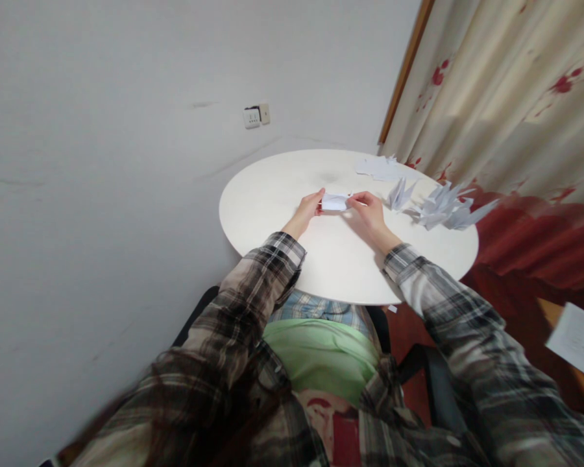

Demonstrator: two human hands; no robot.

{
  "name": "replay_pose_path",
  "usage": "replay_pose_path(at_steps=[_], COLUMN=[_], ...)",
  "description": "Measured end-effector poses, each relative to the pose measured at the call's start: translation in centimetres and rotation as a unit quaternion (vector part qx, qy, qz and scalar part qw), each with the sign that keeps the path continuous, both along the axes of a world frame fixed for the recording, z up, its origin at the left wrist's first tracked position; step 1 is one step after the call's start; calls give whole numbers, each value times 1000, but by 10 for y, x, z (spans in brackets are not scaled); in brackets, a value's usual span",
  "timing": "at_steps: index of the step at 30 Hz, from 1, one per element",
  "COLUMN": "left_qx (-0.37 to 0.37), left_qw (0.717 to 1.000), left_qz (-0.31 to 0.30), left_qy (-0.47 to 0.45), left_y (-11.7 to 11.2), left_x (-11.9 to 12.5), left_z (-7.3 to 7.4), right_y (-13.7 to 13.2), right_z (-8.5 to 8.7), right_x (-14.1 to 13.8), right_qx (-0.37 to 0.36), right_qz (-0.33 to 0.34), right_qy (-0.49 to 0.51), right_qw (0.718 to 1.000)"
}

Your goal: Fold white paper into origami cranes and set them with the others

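Note:
Between my two hands is a small folded piece of white paper, held just above the round white table. My left hand pinches its left edge, thumb on top. At the right edge, the fingertips of my right hand grip the paper. Its fold lines are too small to make out fully. To the right of my right hand stands a folded paper crane, with a cluster of white paper cranes beyond it.
Flat white paper sheets lie at the table's far edge. A wall with a socket rises behind the table. The flowered curtain hangs close on the right. Lower right, a printed sheet rests on a wooden surface.

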State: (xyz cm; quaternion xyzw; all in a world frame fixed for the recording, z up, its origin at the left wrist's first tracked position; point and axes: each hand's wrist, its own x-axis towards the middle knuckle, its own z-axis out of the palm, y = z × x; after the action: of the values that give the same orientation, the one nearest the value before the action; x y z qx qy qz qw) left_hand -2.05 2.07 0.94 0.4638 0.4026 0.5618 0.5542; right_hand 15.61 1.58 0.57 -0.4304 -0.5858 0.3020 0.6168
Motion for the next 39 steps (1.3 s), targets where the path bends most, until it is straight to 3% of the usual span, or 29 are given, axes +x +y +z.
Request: replay_pose_path(at_steps=[13, 21, 27, 39], left_qx=[38, 19, 6, 17], left_qw=[998, 1000, 1000, 1000], left_qz=[-13, -10, -11, -22], left_qy=[50, 14, 9, 4], left_y=[-6, -10, -12, -14], left_x=[0, 0, -1, -1], left_z=[2, 6, 7, 8], right_y=[8, 6, 9, 7], right_z=[-7, -5, -8, -7], right_x=[2, 3, 1, 2], right_qx=[16, -18, -48, -39], right_qz=[-18, -20, 16, 61], right_qy=[-16, 69, 87, 52], right_qw=[1000, 997, 995, 996])
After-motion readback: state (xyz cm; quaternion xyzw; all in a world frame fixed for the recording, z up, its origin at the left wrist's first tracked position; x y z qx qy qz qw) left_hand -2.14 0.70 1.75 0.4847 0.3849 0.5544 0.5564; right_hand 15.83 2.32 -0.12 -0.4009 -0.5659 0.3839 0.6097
